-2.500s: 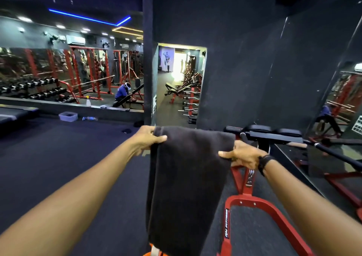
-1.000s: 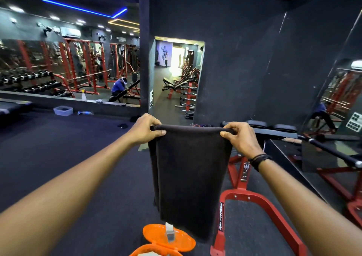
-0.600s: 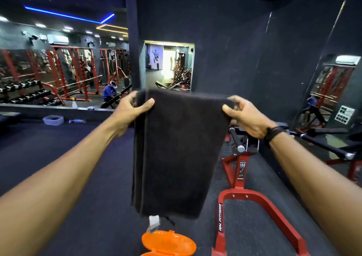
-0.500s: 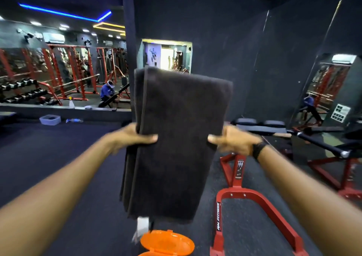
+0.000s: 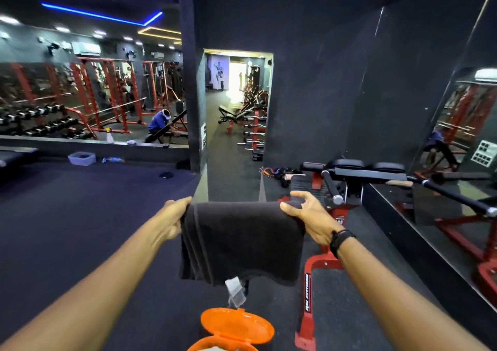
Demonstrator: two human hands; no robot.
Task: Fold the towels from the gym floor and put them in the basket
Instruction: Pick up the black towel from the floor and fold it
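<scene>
A dark grey towel (image 5: 242,240), folded over into several layers, hangs in front of me at waist height. My left hand (image 5: 172,220) grips its upper left corner. My right hand (image 5: 309,216) holds the upper right corner, thumb on top. A white label (image 5: 235,291) dangles from the towel's lower edge. Directly below stands an orange basket (image 5: 236,329) with its round lid flipped open; only its top shows at the frame's bottom edge.
A red-framed gym bench (image 5: 349,186) with black pads stands right of my hands, its base bar (image 5: 309,294) beside the basket. Mirrors line the right wall. A black pillar (image 5: 188,81) rises ahead. A small tub (image 5: 82,158) sits far left on the dark floor.
Both hands folded the hanging towel in half, bringing the top over, and lowered it. It now hangs shorter, just above the orange basket.
</scene>
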